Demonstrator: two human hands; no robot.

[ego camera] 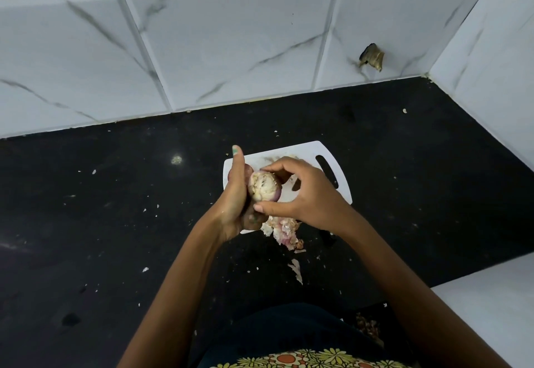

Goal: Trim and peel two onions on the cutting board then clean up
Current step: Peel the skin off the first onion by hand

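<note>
Onion (263, 187), peeling step: held above the cutting board (291, 151) at desk centre, left hand (235, 194) grip clamped at its 9 o'clock, right hand (300, 194) pinching skin at 12; next, strip remaining skin.

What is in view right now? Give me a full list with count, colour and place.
Purple-skinned round onion: one, pale cut end toward the camera, held above the board.
White plastic cutting board with a slot handle: one, middle of the counter.
Pile of pinkish-white onion peels: one, at the board's near edge, spilling onto the counter.
Loose peel strip: one, whitish, on the counter nearer the person.
Black stone counter: one, speckled with small scraps.
White marble-look wall tiles: behind and to the right.
Brown broken hole in the tile: one, upper right.
Left hand: grips the onion.
Right hand: fingertips pinch the onion's skin.
</note>
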